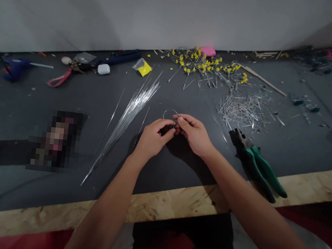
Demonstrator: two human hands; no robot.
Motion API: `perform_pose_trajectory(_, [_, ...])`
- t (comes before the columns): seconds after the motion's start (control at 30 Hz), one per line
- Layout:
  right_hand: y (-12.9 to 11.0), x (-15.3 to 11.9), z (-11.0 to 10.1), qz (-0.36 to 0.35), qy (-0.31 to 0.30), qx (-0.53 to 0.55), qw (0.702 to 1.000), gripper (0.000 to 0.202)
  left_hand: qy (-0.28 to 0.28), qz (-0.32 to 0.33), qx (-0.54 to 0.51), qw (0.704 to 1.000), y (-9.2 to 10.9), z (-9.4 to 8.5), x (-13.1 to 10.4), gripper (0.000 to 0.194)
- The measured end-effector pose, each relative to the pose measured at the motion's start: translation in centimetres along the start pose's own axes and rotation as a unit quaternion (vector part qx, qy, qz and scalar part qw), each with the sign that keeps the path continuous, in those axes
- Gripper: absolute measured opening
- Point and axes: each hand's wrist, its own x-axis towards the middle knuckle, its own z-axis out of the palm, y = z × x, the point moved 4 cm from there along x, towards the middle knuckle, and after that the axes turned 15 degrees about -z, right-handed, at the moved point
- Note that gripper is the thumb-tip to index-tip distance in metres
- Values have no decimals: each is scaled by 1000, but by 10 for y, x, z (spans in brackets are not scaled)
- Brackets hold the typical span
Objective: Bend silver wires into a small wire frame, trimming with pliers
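My left hand (155, 135) and my right hand (194, 132) meet above the middle of the dark table. Both are closed, with thumbs and fingertips pinching a thin wire (169, 110) that curves up in a loop. The fingers partly hide the wire. Left of my hands lies a long bundle of straight silvery wires (129, 116), with single wires beside it. To the right is a heap of short wire pieces (242, 109). Pliers with green and black handles (257, 165) rest near the table's front edge.
Yellow-tipped wire pieces (201, 62), a pink lump (207, 51) and a wooden stick (264, 79) lie along the back. A yellow packet (144, 68), white case (103, 69), keys with a pink strap (60, 78) and a blue glue gun (16, 69) are at the left.
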Motion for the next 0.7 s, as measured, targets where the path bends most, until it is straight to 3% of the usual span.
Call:
perform_pose_trajectory(0.33, [-3,1,-1,34,3,40,999,26,-17,48,3,999,5,-1,-1,22])
perform_pose_trajectory(0.7, [-3,1,-1,45,-24,32,998,26,1,88,53,995,7,0,-4,20])
